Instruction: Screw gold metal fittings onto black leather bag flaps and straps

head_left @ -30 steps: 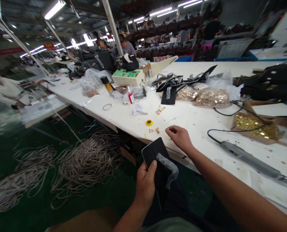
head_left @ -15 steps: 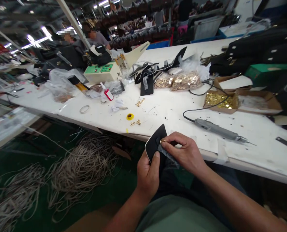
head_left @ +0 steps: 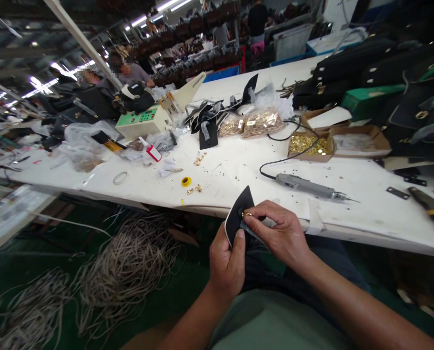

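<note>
My left hand [head_left: 227, 264] grips a black leather piece [head_left: 239, 211] from below, thumb pressed on its face, just off the table's near edge. My right hand [head_left: 280, 232] pinches a small gold metal fitting [head_left: 246, 214] against that piece. A few more gold fittings [head_left: 194, 188] and a yellow ring [head_left: 186, 181] lie on the white table [head_left: 366, 204] just beyond. A grey electric screwdriver [head_left: 308, 186] with a black cord rests to the right of my hands.
A cardboard box of gold parts [head_left: 306, 145], bags of fittings [head_left: 253, 124], black leather pieces [head_left: 207, 131], a glue bottle [head_left: 151, 151] and a green control box [head_left: 140, 122] lie farther back. Cord lies piled on the green floor [head_left: 129, 262]. Other people work at the far side.
My right hand picked a gold fitting off the table and brought it to the black piece, which my left hand raised. The view swung right and down.
</note>
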Demonstrator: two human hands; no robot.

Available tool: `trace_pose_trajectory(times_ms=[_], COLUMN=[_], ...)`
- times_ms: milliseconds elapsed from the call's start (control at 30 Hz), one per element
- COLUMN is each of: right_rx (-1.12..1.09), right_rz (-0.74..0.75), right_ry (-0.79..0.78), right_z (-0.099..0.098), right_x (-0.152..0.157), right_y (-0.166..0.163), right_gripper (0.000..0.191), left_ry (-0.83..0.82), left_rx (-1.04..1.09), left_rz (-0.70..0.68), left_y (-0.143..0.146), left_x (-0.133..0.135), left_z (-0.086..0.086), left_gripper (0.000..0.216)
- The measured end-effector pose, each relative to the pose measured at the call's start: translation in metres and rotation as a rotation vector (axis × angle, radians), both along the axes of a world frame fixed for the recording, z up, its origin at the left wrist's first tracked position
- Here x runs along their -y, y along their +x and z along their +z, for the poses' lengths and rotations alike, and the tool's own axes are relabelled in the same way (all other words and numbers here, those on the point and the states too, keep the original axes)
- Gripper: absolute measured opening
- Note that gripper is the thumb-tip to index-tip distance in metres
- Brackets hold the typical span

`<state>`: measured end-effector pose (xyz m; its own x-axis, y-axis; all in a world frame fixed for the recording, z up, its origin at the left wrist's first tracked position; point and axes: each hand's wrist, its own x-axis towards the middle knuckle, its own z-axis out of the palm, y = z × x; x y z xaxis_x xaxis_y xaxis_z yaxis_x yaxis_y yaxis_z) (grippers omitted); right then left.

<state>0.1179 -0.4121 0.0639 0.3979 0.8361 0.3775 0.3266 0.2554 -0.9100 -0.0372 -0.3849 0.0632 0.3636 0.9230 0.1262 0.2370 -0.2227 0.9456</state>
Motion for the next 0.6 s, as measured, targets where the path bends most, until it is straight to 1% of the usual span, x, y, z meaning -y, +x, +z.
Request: trace_pose_trajectory(times_ms=[100,200,333,433,533,600], right_rx=[0.022,0.036,0.045,0.117,0.208,0.224], right_rz=[-0.003,-0.009,-0.091,-0.124,-0.135,-0.099], right_ry=[-0.002,-0.001,0.014,0.029,0.039,0.035], right_z=[-0.001,0.001,0.003,0.004,0.003,0.005], right_x=[0.003,0.007,0.011,0.014,0.017,0.02], right_y=[0.002,0.003,0.0,-0.003,-0.005,-0.005], right_gripper=[0.009,0.009,0.006,0.009,0.011,0.018], left_ry=[0.056,0.087,0.118,0.163,0.237,0.32], left_rx=[-0.02,-0.019,-0.027,-0.057,-0.078,-0.102], left_rz=[-0.044,-0.061,-0.057,-0.054,-0.079,-0.101], left_y=[0.002,0.003,0.004,0.004,0.003,0.002], left_x=[0.004,0.008,0.012,0.014,0.014,0.013], left_z=[0.003,0.005,0.005,0.003,0.0,-0.002], left_gripper=[0.034,0.033,0.033,0.034,0.037,0.041])
